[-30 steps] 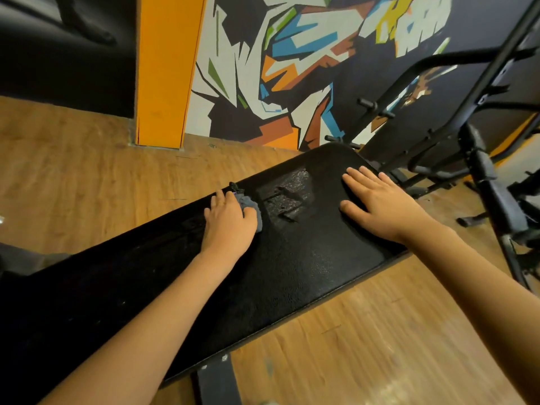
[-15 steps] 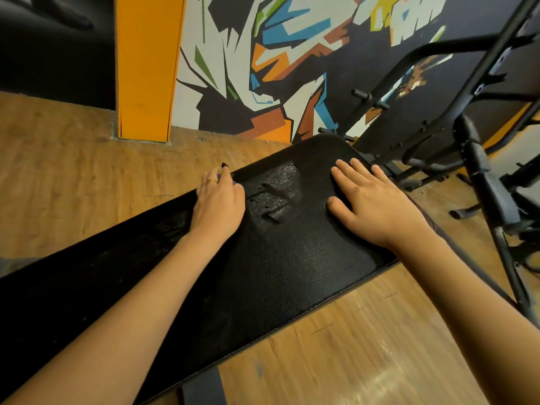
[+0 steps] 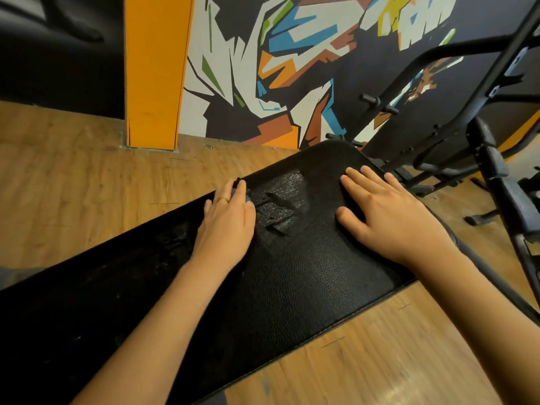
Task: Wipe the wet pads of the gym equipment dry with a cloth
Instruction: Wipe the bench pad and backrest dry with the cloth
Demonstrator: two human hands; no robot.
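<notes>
A long black bench pad [image 3: 292, 282] runs from lower left to upper right. My left hand [image 3: 226, 226] lies flat on its far edge with straight fingers, pressing down on the cloth. The cloth is almost wholly hidden beneath the hand; only a small dark tip [image 3: 237, 180] shows at the fingertips. Just right of that hand, a wet, glistening patch [image 3: 280, 200] with streaks marks the pad. My right hand [image 3: 388, 217] rests flat and spread on the pad near its rounded end, holding nothing.
A black metal rack frame [image 3: 455, 118] with pegs stands right of the pad's end. Behind it is a painted mural wall [image 3: 292, 68] and an orange pillar [image 3: 155, 71]. Wooden floor [image 3: 73, 194] surrounds the bench.
My left hand has slid with the cloth toward the pad's far edge, and the grey cloth seen earlier is now covered by the hand. My right hand has stayed put.
</notes>
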